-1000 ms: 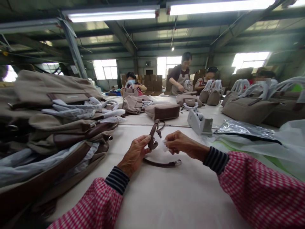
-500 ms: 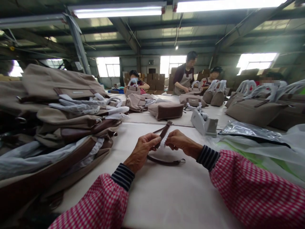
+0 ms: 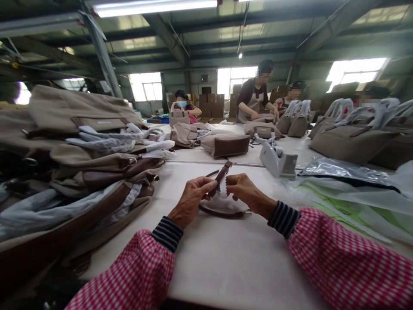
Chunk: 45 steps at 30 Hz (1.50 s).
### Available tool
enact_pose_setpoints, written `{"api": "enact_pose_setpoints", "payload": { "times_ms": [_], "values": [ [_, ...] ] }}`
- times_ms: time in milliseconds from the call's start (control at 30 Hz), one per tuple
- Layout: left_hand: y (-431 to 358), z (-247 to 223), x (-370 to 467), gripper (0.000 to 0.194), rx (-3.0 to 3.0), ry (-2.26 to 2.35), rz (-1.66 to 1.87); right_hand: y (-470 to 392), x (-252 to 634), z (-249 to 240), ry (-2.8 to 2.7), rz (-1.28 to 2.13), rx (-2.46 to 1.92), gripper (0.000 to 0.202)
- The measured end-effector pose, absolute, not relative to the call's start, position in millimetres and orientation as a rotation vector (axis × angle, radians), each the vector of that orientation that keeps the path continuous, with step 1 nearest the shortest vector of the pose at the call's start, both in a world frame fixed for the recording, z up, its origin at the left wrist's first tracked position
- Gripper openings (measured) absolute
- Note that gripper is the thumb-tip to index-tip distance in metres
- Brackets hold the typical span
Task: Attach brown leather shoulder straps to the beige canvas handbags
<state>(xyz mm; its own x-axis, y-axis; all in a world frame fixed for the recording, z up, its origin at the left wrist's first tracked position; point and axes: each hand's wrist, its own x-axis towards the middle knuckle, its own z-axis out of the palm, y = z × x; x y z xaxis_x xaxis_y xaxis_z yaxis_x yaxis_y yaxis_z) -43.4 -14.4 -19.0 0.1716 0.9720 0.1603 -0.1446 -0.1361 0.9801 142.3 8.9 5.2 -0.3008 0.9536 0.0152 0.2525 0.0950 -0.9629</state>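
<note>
Hands at the centre of a white work table (image 3: 226, 267), seen from the head camera. The left hand (image 3: 193, 196) is closed in a pinch, thumb and fingertips gripping a brown strap (image 3: 221, 176) partway along its raised end. The right hand (image 3: 243, 191) faces it, fingers curled shut on a small piece of clear tape (image 3: 222, 189) with a toothed edge, held just beside the strap; whether the tape already touches the strap cannot be told. The strap rises at a tilt from between the two hands to a metal fitting at its upper tip, while its remaining length loops down and lies on the table just below the hands, ending near the right wrist. Both forearms wear red-and-white checked sleeves (image 3: 342, 258) over dark striped cuffs.

To the left, a pile of beige and brown bags (image 3: 80, 163) lies flat, with handles wrapped in pale paper. Beyond the hands stands a grey tape dispenser (image 3: 277, 161), and behind it a single beige bag with a brown base (image 3: 226, 144). At right lie clear plastic bags (image 3: 342, 174) and a row of upright beige bags (image 3: 348, 140) with wrapped handles. Other people (image 3: 254, 97) work at the far end of the table, before stacked cardboard boxes (image 3: 211, 105). A small plate on the topmost piled bag is too blurred to read; no other writing is legible.
</note>
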Motion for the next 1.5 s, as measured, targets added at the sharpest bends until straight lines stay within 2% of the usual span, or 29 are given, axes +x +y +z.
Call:
{"api": "enact_pose_setpoints", "payload": {
  "times_ms": [167,267,467,633,800,967,1100,1300,1433,1500],
  "values": [
    [-14,-19,-43,0.031,1.322,0.937,1.297,-10,136,7,-1.670,1.464,-1.181,0.023],
    [-18,-16,-42,0.030,1.384,0.919,1.284,-18,134,3,-1.640,1.569,-1.158,0.022],
    [-25,-12,-38,0.024,1.510,0.882,1.175,-11,145,-5,-1.593,1.439,-1.145,0.023],
    [-27,-13,-35,0.023,1.568,0.918,1.164,-17,158,2,-1.715,1.488,-1.152,0.013],
    [-23,-18,-31,0.022,1.704,1.148,1.233,-37,176,0,-1.656,1.378,-1.133,0.032],
    [-18,-34,-19,0.008,2.185,1.322,1.043,-46,188,-2,-1.750,1.349,-1.038,0.014],
    [-21,-39,-10,0.008,2.425,1.350,0.867,-39,197,0,-1.699,1.509,-0.978,0.022],
    [-25,-32,-8,0.018,2.469,1.417,0.858,-25,215,-4,-1.647,1.645,-0.947,0.041],
    [-22,-29,-11,0.006,2.329,1.315,0.886,-20,211,-10,-1.754,1.521,-0.914,0.027],
    [-21,-28,-12,0.005,2.286,1.314,0.892,-19,204,-13,-1.706,1.458,-0.918,0.028]
  ]
}}
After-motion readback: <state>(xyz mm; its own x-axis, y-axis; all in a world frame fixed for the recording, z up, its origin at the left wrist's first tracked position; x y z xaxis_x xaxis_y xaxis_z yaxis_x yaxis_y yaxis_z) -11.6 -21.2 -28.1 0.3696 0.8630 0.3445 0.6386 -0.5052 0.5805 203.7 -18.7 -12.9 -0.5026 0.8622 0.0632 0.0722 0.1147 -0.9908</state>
